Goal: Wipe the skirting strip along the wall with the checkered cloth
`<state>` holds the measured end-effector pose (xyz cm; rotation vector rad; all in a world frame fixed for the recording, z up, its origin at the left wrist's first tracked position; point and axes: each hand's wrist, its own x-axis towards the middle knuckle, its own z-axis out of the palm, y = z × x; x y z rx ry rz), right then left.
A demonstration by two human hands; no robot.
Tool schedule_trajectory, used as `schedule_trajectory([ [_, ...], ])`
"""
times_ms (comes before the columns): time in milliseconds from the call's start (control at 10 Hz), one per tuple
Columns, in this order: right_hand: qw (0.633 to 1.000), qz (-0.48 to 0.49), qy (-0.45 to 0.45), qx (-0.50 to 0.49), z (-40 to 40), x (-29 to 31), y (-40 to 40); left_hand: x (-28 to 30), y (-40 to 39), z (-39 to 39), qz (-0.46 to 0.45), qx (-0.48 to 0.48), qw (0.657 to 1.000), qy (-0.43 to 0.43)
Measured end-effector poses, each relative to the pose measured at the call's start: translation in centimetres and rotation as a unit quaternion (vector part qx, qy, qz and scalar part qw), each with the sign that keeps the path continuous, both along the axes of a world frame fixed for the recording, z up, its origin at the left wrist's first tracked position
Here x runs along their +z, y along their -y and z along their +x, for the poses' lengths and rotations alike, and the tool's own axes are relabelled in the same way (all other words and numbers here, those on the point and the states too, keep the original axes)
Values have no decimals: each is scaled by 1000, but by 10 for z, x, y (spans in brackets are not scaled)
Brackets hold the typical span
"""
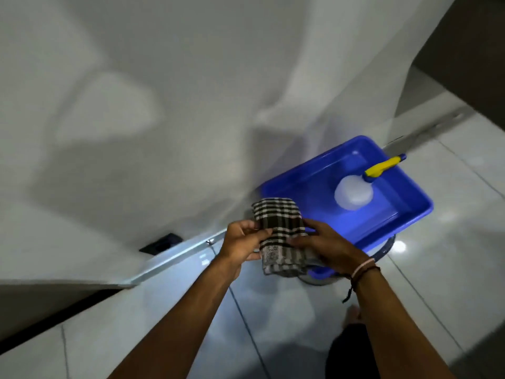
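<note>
1. While both hands fold it for a pad, by the look of it, the black-and-white checkered woven cloth (281, 233) hangs above the floor, in front of the blue tub.
2. Left hand (241, 242) pinches the cloth's left edge; right hand (325, 246) lies along its right side, fingers pressed on the fabric.
3. Left of the tub, the pale metallic skirting strip (175, 255) awaits wiping, unobstructed.
4. Rectangular blue plastic tub (410, 217), against the wall, holds a white spray bottle with yellow trigger (355, 194) and hides the wall's foot behind it.
</note>
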<state>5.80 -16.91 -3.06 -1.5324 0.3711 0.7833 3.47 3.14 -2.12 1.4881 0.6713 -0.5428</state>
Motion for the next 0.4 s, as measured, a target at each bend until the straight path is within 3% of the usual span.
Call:
schedule_trajectory([
  [100,989,-146,26,15,36,-18,34,-15,46,20,28,75,997,-23],
  [200,976,-207,31,61,68,-36,48,-29,81,41,60,110,991,-49],
  [300,947,-258,43,188,76,-35,68,-29,100,42,93,50,992,-65],
  [400,938,-248,51,239,61,9,96,10,105,23,130,22,989,-67],
])
